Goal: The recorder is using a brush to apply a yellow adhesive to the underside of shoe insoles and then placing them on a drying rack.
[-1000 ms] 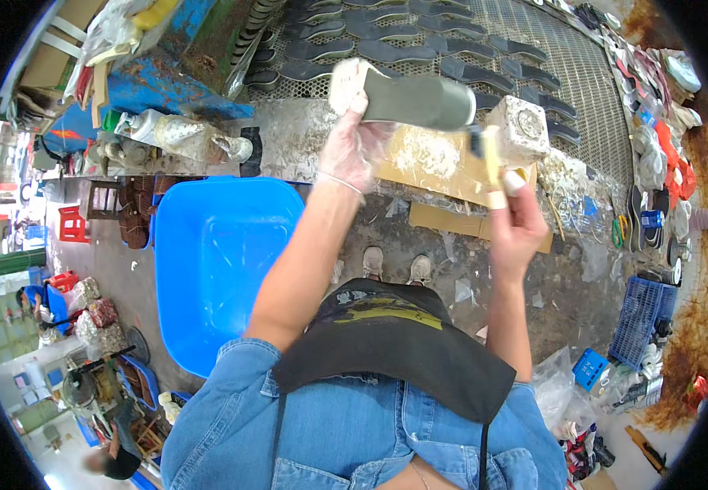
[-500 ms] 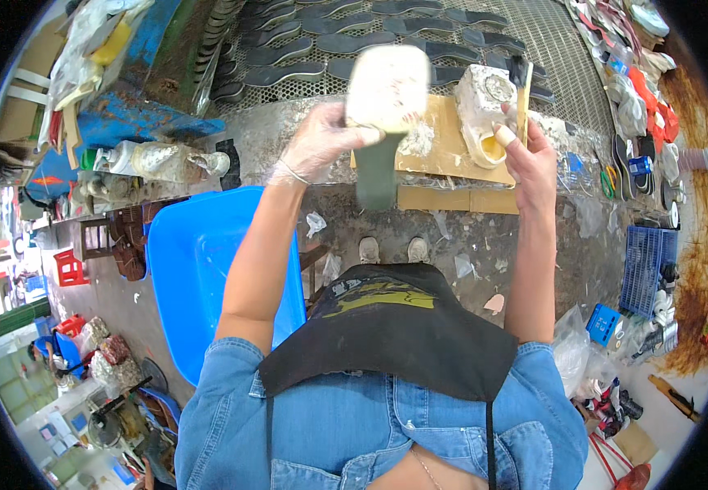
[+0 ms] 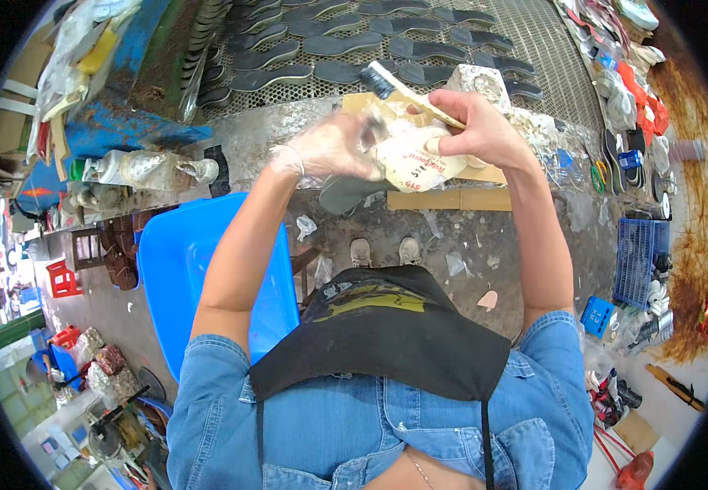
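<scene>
My left hand [image 3: 328,140], covered by a thin clear glove or film, is closed around a shoe insole [image 3: 419,167] above the workbench edge. The insole's wide end is pale with some print on it; the dark grey narrow end hangs down to the left. A light-handled brush [image 3: 411,91] with dark bristles is pinched in my right hand [image 3: 489,131], its head pointing up and left. The right thumb rests at the edge of the insole's pale end. Behind that hand stands a white crusted block-shaped container [image 3: 482,82], partly hidden.
Rows of dark insoles [image 3: 342,45] lie on a mesh surface beyond the bench [image 3: 248,135]. A white-smeared bottle [image 3: 158,169] lies on the left, above a blue tub [image 3: 178,269]. Scissors [image 3: 598,175] and loose insoles sit at right. A blue crate [image 3: 635,261] stands lower right.
The insole has tilted and turned, so a printed face shows now. My right hand has come left with the brush to the insole, and the brush has swung from upright to slanting left.
</scene>
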Demonstrator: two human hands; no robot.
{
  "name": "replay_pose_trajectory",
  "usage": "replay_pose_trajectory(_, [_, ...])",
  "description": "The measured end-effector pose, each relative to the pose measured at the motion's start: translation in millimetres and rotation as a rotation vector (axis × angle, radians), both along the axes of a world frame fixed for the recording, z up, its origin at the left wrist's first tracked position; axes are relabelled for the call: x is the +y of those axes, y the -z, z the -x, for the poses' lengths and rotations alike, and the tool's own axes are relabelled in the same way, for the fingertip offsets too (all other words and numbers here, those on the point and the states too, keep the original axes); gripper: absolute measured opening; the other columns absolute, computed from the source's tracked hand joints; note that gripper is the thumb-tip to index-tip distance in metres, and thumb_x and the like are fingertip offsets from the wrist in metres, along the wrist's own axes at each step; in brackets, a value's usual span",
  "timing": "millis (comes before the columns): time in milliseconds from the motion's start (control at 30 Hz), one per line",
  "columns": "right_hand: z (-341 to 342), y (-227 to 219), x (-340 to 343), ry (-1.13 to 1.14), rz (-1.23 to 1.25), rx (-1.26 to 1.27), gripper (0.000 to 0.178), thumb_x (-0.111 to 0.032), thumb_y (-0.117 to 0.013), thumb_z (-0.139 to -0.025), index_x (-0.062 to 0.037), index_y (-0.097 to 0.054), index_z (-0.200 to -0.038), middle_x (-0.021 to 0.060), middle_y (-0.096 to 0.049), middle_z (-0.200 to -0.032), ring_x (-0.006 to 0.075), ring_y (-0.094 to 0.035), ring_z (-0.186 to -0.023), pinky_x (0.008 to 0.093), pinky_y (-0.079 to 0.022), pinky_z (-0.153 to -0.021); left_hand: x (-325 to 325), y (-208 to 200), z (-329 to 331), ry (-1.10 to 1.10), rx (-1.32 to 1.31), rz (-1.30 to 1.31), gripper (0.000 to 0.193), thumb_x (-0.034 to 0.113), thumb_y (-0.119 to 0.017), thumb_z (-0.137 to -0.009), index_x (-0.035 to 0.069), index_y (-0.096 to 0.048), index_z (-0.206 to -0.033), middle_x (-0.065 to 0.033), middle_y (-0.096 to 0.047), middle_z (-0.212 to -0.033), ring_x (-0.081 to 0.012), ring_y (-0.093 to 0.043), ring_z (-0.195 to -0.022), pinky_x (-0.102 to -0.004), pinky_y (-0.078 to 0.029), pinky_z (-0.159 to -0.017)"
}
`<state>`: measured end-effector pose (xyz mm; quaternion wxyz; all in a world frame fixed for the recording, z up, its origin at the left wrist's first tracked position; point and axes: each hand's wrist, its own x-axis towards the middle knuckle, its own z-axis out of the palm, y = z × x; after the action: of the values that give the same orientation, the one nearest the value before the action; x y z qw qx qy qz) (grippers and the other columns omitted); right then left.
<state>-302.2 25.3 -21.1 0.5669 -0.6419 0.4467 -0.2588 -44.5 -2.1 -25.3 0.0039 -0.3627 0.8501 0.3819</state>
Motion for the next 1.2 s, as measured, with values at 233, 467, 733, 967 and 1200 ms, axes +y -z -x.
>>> replay_pose_trajectory(233, [26,44,16,0.436,-0.113,-0.207,0.057,0.000,-0.062,-0.070,0.0037,-0.055,-0.127,0.0091,-0.066,-0.104,0.0122,-0.065,-0.088,0.0234,-0.051,-0.081,57,1,-26,-0.620,0.469,-0.482,0.055,0.044,-0.065,-0.084,0.003,-0.057,-0.120,-0.0161,-0.059,-0.125,-0.0254,-0.059,-0.111,-0.0382,-0.048,-0.092])
replay_pose_trajectory(467, [-14,84,65,0.630,-0.216,-0.420,0.052,-0.004,-0.069,-0.078,-0.0001,-0.055,-0.128,0.0037,-0.064,-0.106,0.0105,-0.060,-0.089,0.0235,-0.048,-0.080,52,136,42,-1.036,1.585,-1.216,0.046,0.025,-0.059,-0.093,0.003,-0.046,-0.131,-0.0137,-0.056,-0.130,-0.0309,-0.054,-0.119,-0.0482,-0.037,-0.107])
replay_pose_trajectory(733, [113,136,102,0.814,0.320,1.068,0.031,-0.029,-0.069,-0.081,-0.0189,-0.070,-0.111,0.0135,-0.069,-0.095,0.0327,-0.066,-0.083,0.0410,-0.053,-0.071,26,108,-30,-0.854,0.900,-0.800,0.045,0.011,-0.066,-0.083,-0.002,-0.050,-0.122,-0.0136,-0.063,-0.108,-0.0216,-0.065,-0.095,-0.0348,-0.055,-0.081])
replay_pose_trajectory(967, [130,150,91,0.580,0.181,1.018,0.032,-0.027,-0.069,-0.080,-0.0145,-0.070,-0.109,0.0158,-0.068,-0.078,0.0307,-0.068,-0.074,0.0391,-0.052,-0.067,37,100,-23,-0.836,0.947,-0.907,0.051,0.014,-0.068,-0.079,-0.004,-0.052,-0.124,-0.0142,-0.063,-0.112,-0.0218,-0.064,-0.097,-0.0341,-0.053,-0.085])
replay_pose_trajectory(1200, [121,154,101,0.543,-0.080,0.219,0.036,-0.007,-0.072,-0.082,0.0023,-0.065,-0.115,-0.0003,-0.067,-0.085,0.0082,-0.058,-0.071,0.0246,-0.048,-0.065,38,64,-15,-0.523,1.055,-0.999,0.070,0.016,-0.068,-0.066,-0.006,-0.048,-0.129,-0.0142,-0.063,-0.113,-0.0221,-0.064,-0.097,-0.0327,-0.053,-0.085])
